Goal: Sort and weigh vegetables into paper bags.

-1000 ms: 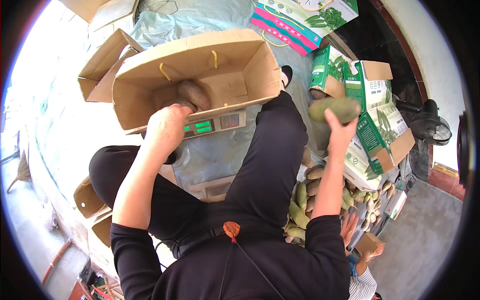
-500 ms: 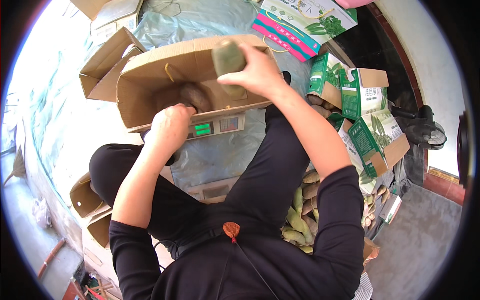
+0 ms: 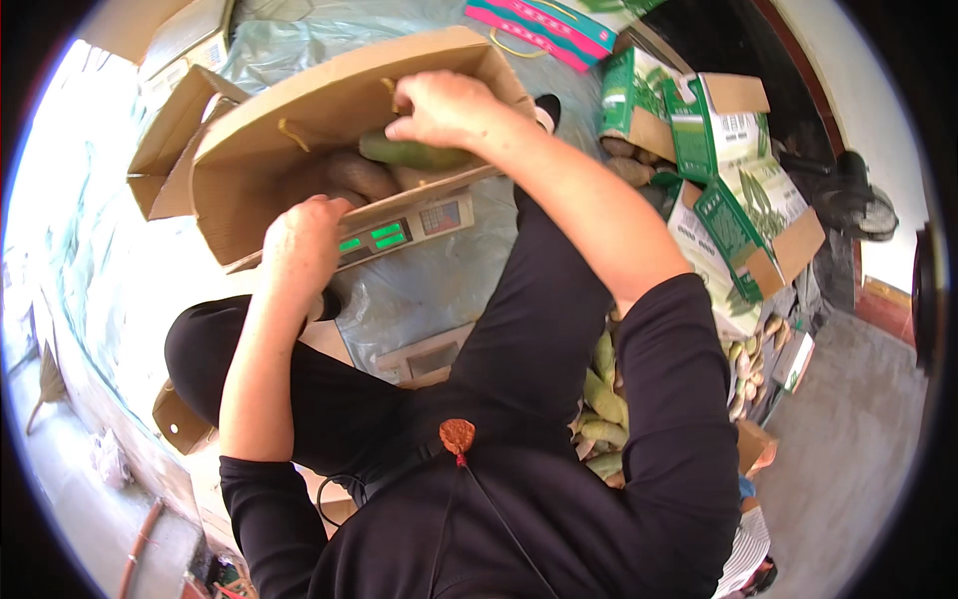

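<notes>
A long open cardboard box (image 3: 230, 165) sits on a digital scale (image 3: 447, 216) with a lit green display. Inside lie a green radish (image 3: 409, 153) and some brownish, earthy radishes (image 3: 361, 178). My left hand (image 3: 302, 238) is closed over the box's near wall, its fingertips partly hidden by the rim. Over the radish, by the far wall, is my right hand (image 3: 449, 110), empty, thumb and forefinger apart. A yellow cord handle (image 3: 388, 95) shows beside its fingertips; another cord handle (image 3: 293, 134) hangs further left.
Green-and-white cartons (image 3: 743, 225), some holding radishes, stand to my right. Behind them is a black fan (image 3: 858, 200). Loose green radishes (image 3: 604, 404) lie beside my right leg. Another open carton (image 3: 180, 150) is left of the box. Plastic sheeting (image 3: 399, 290) covers the floor.
My right hand has lowered the green radish into the box and let it go, then shifted left along the far wall. My left hand now rests further left on the near wall.
</notes>
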A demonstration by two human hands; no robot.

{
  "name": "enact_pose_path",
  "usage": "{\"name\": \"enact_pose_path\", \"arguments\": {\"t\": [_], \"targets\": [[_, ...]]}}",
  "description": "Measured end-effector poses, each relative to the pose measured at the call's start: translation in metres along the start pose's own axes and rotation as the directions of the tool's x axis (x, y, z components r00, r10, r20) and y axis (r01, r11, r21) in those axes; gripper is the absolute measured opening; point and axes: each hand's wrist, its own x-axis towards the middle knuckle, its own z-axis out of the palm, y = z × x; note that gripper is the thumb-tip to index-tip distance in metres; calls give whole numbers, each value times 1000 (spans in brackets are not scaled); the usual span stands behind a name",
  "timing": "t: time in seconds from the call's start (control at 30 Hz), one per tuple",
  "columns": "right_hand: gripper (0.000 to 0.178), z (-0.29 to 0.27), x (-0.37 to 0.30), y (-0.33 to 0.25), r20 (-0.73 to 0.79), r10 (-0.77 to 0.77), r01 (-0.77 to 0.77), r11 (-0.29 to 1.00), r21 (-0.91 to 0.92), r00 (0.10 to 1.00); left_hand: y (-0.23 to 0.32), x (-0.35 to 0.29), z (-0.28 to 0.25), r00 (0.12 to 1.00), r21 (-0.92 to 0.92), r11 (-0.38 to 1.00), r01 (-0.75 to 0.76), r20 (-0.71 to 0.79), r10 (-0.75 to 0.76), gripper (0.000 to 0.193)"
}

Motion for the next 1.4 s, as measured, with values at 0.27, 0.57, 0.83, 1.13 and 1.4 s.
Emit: {"name": "enact_pose_path", "arguments": {"t": [0.27, 0.57, 0.83, 1.13, 1.4], "targets": [[33, -69, -103, 96, -419, 257, 21, 832, 554, 871, 0, -1, 0, 999, 19, 999, -33, 5, 33, 25], [37, 127, -241, 217, -118, 749, -664, 639, 388, 652, 8, -4, -3, 1000, -12, 1000, 21, -2, -22, 24], [49, 273, -326, 222, 137, 930, -906, 285, 314, 340, 9, 1, 0, 999, -5, 999, 32, 18, -32, 25], [62, 234, -306, 220, -178, 946, -959, 283, 35, 272, 21, -1, -4, 995, -63, 993, 98, 6, -97, 20], [52, 253, -294, 256, 21, 896, -862, 434, -262, 445, 15, -4, -2, 991, -104, 987, 125, -28, -129, 21]]}}
